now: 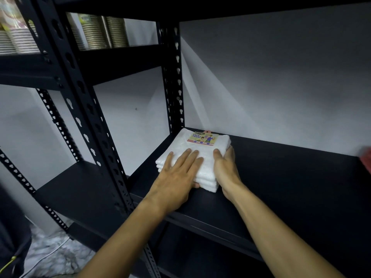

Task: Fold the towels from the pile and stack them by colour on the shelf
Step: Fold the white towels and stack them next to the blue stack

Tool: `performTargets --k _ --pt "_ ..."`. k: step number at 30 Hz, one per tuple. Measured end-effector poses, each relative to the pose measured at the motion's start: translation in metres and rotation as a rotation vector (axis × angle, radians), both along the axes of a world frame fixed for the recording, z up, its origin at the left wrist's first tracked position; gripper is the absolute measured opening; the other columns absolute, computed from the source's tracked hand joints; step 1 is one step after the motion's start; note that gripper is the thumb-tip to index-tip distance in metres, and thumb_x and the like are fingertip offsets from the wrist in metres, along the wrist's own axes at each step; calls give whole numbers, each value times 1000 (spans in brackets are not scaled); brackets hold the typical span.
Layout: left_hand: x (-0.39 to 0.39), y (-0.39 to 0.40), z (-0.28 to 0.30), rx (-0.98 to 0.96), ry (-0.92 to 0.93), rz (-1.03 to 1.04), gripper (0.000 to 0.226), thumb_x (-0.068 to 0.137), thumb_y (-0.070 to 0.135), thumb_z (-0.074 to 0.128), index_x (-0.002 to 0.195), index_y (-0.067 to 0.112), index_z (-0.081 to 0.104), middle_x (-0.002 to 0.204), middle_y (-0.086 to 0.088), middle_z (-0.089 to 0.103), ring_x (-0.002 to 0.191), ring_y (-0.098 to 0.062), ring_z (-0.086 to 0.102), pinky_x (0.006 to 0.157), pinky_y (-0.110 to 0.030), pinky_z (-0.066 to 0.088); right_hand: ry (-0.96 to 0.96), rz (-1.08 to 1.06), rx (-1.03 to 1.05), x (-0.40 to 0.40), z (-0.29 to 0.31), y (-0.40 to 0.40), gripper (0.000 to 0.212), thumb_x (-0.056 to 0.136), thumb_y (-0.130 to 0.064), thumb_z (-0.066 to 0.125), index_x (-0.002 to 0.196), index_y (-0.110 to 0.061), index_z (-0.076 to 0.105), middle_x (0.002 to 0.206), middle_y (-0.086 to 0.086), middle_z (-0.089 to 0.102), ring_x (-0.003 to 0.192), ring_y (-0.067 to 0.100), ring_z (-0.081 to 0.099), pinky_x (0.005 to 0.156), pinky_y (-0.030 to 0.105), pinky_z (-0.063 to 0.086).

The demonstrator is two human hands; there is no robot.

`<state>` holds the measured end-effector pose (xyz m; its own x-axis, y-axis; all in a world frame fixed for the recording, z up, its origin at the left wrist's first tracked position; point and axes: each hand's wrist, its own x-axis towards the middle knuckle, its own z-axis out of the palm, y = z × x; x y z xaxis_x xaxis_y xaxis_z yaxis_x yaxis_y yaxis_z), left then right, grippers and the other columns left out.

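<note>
A stack of folded white towels (202, 157) lies at the back left corner of the black shelf (281, 177). The top towel carries a colourful "Face Towel" label (202, 138). My left hand (178, 175) lies flat on top of the stack with straight fingers, its thumb at the stack's front edge. My right hand (225, 165) holds the stack's right side, thumb on top and fingers curved round the edge. A blurred red thing (366, 159), possibly a towel, shows at the far right of the same shelf.
Black perforated uprights (172, 77) frame the shelf, with a grey wall behind. A second rack to the left has a bare lower shelf (80, 187) and stacked disposable cups or plates (96, 31) higher up. A marbled floor with a cable (50, 253) lies below.
</note>
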<state>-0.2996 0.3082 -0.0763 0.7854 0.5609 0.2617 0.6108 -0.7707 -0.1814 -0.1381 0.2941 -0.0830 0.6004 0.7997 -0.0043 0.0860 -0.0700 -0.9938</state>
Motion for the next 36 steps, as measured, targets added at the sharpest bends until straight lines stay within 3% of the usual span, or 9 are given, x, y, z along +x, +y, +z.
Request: performTargets --k 4,14,27,30,33,36 --pt "-13 13 7 -56 74 99 68 105 35 39 157 19 -3 165 -3 -10 151 -21 -13 120 -56 4 5 22 -15 -16 1 21 62 98 -38 36 152 -21 13 159 2 21 141 22 31 114 46 30" --pt "-31 37 13 -117 118 145 68 106 35 36 157 21 -6 165 0 -12 151 -19 -12 121 -56 4 -49 59 -28 -34 3 49 64 102 -34 34 155 -16 3 162 -1 7 146 19 18 119 42 20" --pt "-37 44 16 -149 126 127 69 105 34 38 157 23 -7 165 1 -13 151 -17 -12 122 -51 2 -35 53 -36 -39 4 53 65 100 -37 37 153 -14 9 160 3 15 144 22 24 117 44 24" --pt "-40 46 17 -164 91 108 74 104 33 41 156 25 -10 165 2 -12 151 -15 -14 122 -50 0 -30 72 -45 -35 10 46 63 100 -39 37 152 -12 13 158 2 19 143 22 26 118 39 22" --pt "-42 43 18 -195 -7 63 80 102 37 46 155 24 -13 165 3 -11 148 -9 -20 122 -47 -3 -39 121 -60 -28 21 28 70 102 -43 34 154 -13 -1 163 0 1 149 17 9 120 36 11" --pt "-36 29 16 -118 -225 -49 80 98 28 59 157 17 7 164 -6 9 151 -16 -4 122 -52 9 -154 127 -77 -14 30 -4 68 102 -43 34 155 -18 -1 163 0 1 149 16 6 119 36 10"
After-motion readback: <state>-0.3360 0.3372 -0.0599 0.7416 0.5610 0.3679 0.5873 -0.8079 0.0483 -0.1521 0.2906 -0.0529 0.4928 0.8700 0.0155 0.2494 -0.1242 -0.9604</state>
